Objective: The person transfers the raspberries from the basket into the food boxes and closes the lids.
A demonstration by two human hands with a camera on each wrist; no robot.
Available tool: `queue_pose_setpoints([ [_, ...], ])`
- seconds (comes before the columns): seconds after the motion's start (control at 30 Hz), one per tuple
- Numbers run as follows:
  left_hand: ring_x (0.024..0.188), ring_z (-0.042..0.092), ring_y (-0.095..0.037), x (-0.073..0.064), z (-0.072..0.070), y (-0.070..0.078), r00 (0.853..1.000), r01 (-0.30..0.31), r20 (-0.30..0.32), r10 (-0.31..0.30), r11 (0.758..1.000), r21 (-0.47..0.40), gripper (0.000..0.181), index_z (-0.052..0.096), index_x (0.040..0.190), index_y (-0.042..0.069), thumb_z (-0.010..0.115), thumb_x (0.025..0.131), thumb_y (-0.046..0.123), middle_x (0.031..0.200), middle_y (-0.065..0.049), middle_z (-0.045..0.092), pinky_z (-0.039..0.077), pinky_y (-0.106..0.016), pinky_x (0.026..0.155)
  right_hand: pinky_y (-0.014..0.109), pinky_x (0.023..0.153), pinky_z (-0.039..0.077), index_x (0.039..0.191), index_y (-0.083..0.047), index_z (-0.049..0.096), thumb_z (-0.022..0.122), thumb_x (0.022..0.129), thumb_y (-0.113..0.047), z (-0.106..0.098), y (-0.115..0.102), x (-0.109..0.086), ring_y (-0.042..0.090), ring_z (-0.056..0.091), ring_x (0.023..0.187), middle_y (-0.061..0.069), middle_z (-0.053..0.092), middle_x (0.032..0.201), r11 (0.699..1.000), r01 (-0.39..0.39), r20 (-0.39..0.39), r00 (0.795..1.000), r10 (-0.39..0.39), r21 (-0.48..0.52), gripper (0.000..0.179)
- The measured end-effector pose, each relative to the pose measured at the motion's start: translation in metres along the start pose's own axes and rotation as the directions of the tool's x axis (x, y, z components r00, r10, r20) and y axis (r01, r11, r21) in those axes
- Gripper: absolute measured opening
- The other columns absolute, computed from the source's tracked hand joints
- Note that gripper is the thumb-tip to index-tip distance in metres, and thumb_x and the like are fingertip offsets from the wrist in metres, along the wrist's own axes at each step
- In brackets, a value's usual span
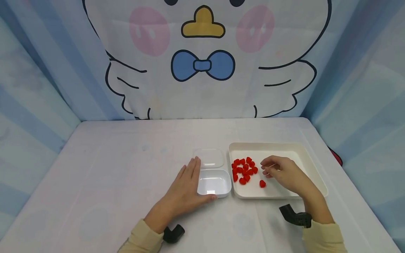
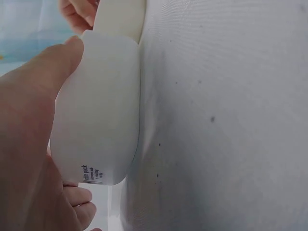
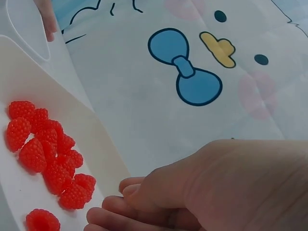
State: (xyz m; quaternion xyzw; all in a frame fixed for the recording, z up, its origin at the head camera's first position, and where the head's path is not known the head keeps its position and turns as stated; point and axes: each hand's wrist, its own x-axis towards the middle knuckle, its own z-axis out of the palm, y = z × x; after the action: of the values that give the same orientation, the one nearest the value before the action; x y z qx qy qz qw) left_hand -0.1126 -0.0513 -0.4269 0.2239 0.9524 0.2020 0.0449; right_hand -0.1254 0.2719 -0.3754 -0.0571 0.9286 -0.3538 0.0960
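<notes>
A small white box (image 1: 218, 181) stands at the centre of the table, nothing inside it. Beside it my left hand (image 1: 183, 189) rests with straight fingers along its left end and the thumb on its near rim; the left wrist view shows the thumb (image 2: 70, 53) touching the box wall (image 2: 96, 110). My right hand (image 1: 286, 172) hovers over the cream tray (image 1: 297, 151), fingers loosely bent, no item visible in them. To its left lie several red raspberries (image 3: 57, 175), clustered at the tray's left side. One raspberry (image 1: 262, 183) sits apart, nearer the front.
A clear plastic lid (image 1: 212, 158) lies directly behind the white box. The tray adjoins the box's right side. A white cloth (image 1: 110, 168) covers the table, and printed curtains (image 1: 202, 95) hang at the back and both sides.
</notes>
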Motion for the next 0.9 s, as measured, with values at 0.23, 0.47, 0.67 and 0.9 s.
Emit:
queue_pose_setpoints([
  [0.23,0.155,0.015,-0.027,0.0,0.001,0.002,1.0,0.009,-0.013,-0.009,1.0,0.013,0.117,0.011,0.158,0.0,0.06,0.081,0.074,0.166,-0.014,0.015,0.017,-0.046,0.126,0.039,0.085,0.058,0.117,-0.001,0.064,0.057,0.095,-0.006,0.0,0.002,0.001,0.016,0.065,0.085,0.009,0.07,0.1,0.998,-0.04,0.043,0.998,0.042,-0.039,0.024],
  [0.47,0.155,0.014,-0.027,0.0,0.002,0.003,1.0,0.016,-0.011,-0.015,1.0,0.024,0.116,0.011,0.158,0.0,0.06,0.081,0.073,0.167,-0.014,0.015,0.017,-0.046,0.126,0.038,0.084,0.057,0.114,-0.004,0.066,0.065,0.091,-0.01,0.002,0.002,0.0,0.019,0.062,0.093,0.009,0.068,0.106,0.996,-0.075,0.105,0.991,0.081,-0.058,0.024],
  [0.67,0.155,0.014,-0.028,0.001,0.002,0.004,1.0,0.017,-0.014,-0.016,0.999,0.03,0.117,0.011,0.158,0.0,0.059,0.081,0.074,0.166,-0.015,0.015,0.017,-0.046,0.126,0.039,0.085,0.057,0.111,-0.004,0.066,0.07,0.086,-0.008,0.008,0.0,0.0,0.019,0.06,0.092,0.006,0.067,0.102,0.994,-0.071,0.142,0.987,0.082,-0.08,0.025],
  [0.9,0.155,0.014,-0.028,0.0,0.001,0.005,1.0,0.024,-0.011,-0.023,0.999,0.022,0.116,0.012,0.158,0.001,0.059,0.082,0.074,0.166,-0.014,0.015,0.018,-0.047,0.126,0.034,0.082,0.055,0.108,-0.005,0.065,0.077,0.082,-0.008,0.013,0.001,0.004,0.018,0.057,0.086,0.004,0.065,0.095,0.994,-0.066,0.158,0.984,0.079,-0.085,0.028],
])
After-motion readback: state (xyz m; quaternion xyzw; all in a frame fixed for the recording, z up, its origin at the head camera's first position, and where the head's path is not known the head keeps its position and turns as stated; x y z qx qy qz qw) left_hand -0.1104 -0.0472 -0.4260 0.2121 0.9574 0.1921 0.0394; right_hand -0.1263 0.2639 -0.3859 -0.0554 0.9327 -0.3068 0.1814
